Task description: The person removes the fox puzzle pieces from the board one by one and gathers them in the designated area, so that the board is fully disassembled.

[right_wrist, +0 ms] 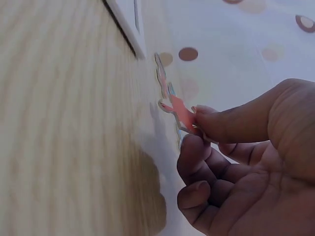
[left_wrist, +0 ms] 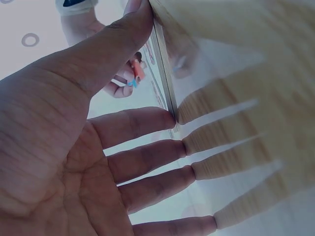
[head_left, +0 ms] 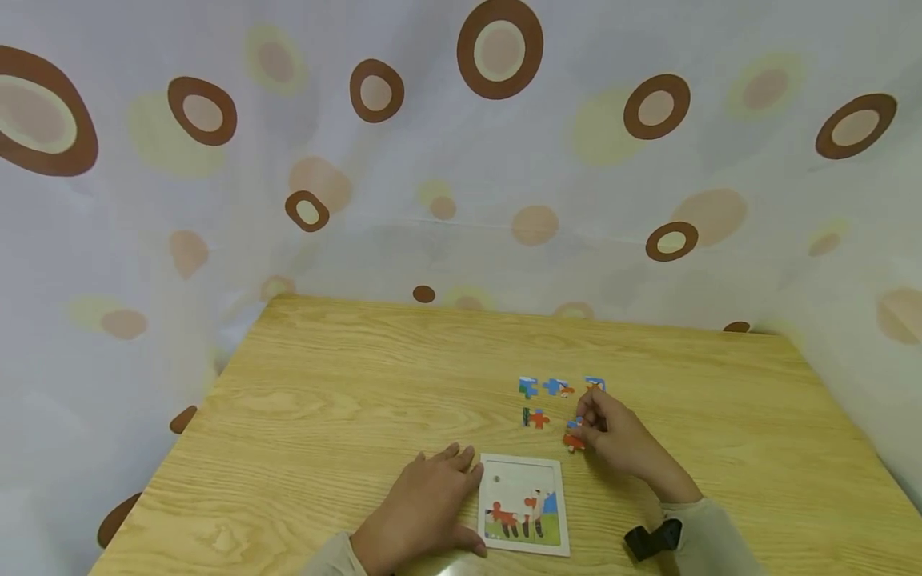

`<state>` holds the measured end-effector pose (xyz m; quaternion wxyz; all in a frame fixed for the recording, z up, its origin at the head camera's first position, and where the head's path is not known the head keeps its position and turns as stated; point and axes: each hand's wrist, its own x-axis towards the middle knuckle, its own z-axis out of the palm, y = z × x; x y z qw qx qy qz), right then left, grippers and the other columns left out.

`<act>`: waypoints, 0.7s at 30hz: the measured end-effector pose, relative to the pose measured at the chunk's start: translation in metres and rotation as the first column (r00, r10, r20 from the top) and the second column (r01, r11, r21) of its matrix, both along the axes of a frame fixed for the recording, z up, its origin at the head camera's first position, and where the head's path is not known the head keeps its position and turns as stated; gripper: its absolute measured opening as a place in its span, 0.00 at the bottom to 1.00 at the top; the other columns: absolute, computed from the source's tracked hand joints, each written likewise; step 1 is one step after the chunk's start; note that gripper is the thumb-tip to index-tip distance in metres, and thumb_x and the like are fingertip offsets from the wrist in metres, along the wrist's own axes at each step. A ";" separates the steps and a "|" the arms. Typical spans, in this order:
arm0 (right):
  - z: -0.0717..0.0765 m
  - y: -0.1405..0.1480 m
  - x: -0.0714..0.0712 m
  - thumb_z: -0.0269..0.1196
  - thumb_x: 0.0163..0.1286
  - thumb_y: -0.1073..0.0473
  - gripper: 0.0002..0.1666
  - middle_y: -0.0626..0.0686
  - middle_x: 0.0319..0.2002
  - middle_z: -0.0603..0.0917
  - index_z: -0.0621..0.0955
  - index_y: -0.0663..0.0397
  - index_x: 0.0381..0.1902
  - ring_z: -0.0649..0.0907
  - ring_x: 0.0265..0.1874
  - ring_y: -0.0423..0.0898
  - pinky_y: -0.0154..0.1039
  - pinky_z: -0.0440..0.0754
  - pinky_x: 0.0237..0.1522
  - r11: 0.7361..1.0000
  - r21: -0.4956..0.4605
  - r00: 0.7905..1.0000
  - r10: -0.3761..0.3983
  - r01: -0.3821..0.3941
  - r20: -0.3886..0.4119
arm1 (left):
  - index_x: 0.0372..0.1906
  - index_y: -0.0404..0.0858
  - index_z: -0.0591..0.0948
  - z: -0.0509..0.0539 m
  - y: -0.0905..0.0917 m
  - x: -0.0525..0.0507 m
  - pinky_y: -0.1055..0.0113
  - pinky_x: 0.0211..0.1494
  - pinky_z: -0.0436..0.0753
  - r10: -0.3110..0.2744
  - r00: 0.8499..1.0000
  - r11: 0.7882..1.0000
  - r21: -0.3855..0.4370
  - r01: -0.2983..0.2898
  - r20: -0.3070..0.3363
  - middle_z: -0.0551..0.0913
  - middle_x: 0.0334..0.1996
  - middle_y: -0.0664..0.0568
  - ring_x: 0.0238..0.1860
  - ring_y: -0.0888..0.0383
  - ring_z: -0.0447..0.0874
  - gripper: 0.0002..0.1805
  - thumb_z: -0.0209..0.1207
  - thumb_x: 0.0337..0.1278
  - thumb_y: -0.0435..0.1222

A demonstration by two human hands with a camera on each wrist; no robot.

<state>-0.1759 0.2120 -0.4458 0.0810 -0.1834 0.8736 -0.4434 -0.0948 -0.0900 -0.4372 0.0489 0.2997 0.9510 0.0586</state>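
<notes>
My right hand (head_left: pixel 612 432) pinches a red and blue jigsaw piece (head_left: pixel 574 442) between thumb and fingers, right of the puzzle board and raised above the table. In the right wrist view the piece (right_wrist: pixel 181 114) is tilted, its red face partly covered by the thumb. My left hand (head_left: pixel 428 508) rests at the left edge of the white-framed puzzle board (head_left: pixel 525 551), fingers extended, thumb near the lower left corner. Fitted pieces showing a red and white animal on grass (head_left: pixel 536 524) fill the board's lower part; its upper part is bare white.
Beyond the board, loose jigsaw pieces lie on the wooden table (head_left: pixel 360 376): a blue-green one (head_left: pixel 528 387), a blue-orange one (head_left: pixel 558 388), one (head_left: pixel 595 382) beside the right fingers, and a red one (head_left: pixel 537 418) nearer. A patterned sheet (head_left: pixel 446 144) hangs around the table.
</notes>
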 end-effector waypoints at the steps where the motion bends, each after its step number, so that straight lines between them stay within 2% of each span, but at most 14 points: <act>1: -0.001 0.002 -0.003 0.63 0.73 0.70 0.09 0.52 0.33 0.72 0.72 0.60 0.41 0.72 0.26 0.42 0.35 0.72 0.28 1.000 0.009 1.000 -0.002 0.002 -0.008 | 0.67 0.43 0.82 0.000 0.000 0.000 0.40 0.57 0.83 -0.001 1.000 1.000 0.002 0.001 0.002 0.78 0.68 0.48 0.69 0.47 0.76 0.53 0.72 0.33 0.70; 8: -0.005 0.010 -0.019 0.61 0.74 0.70 0.08 0.52 0.32 0.72 0.71 0.59 0.41 0.71 0.26 0.44 0.35 0.70 0.27 0.997 0.074 1.000 -0.019 0.020 -0.019 | 0.66 0.43 0.82 0.000 0.000 0.000 0.40 0.57 0.83 -0.001 1.000 1.000 0.006 0.001 0.006 0.78 0.68 0.48 0.68 0.47 0.76 0.53 0.72 0.33 0.71; 11: -0.007 0.007 -0.024 0.62 0.73 0.70 0.08 0.51 0.32 0.74 0.72 0.60 0.42 0.72 0.28 0.44 0.35 0.71 0.28 0.994 0.105 0.998 -0.033 0.039 -0.056 | 0.67 0.43 0.82 0.000 0.000 -0.001 0.40 0.57 0.82 0.001 1.000 1.000 0.008 -0.001 0.011 0.78 0.68 0.48 0.69 0.47 0.76 0.53 0.72 0.33 0.70; 21: -0.007 -0.006 -0.027 0.61 0.74 0.71 0.05 0.53 0.33 0.75 0.74 0.62 0.42 0.75 0.30 0.46 0.39 0.75 0.30 0.984 0.166 0.996 -0.046 0.058 -0.075 | 0.67 0.44 0.81 0.000 -0.001 -0.001 0.40 0.58 0.82 0.011 1.000 1.000 0.004 -0.011 0.024 0.77 0.69 0.48 0.69 0.48 0.75 0.53 0.72 0.34 0.71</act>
